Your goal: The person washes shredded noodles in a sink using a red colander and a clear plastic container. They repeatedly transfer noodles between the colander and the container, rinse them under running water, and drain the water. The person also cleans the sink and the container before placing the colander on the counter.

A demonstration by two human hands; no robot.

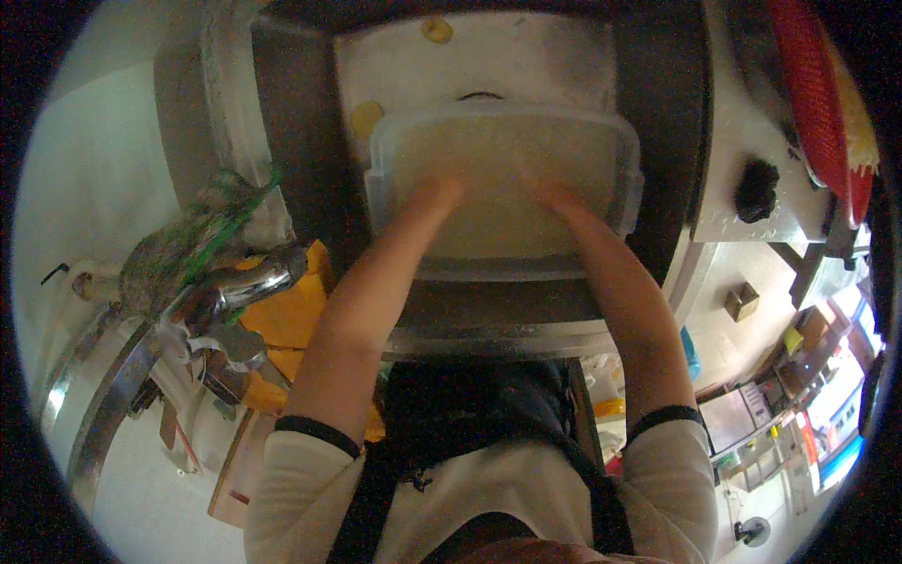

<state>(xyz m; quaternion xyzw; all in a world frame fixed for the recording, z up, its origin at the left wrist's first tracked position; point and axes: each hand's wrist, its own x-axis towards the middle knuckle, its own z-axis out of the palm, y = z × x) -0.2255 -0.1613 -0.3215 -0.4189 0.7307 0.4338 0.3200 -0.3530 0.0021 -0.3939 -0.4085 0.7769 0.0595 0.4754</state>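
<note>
A translucent plastic tub (631, 169) of cloudy, yellowish liquid sits in the basin of a metal sink (303, 113). My left hand (445, 192) reaches into the tub's left half, and the liquid hides its fingers. On the right side, my right hand (553, 194) is also sunk in the liquid past the knuckles. Whether either hand holds something under the surface cannot be seen. Behind the tub, a yellowish round piece (437, 29) lies on the pale sink floor. Another yellowish piece (366, 118) rests by the tub's far left corner.
Left of the sink is a chrome faucet (246, 285) beside a green mesh bundle (190, 243) and an orange-yellow cloth-like item (282, 317). To the right, a black scrubber-like lump (757, 190) lies on the wet metal counter (733, 127), near a red basket (810, 92) with pale yellow strips.
</note>
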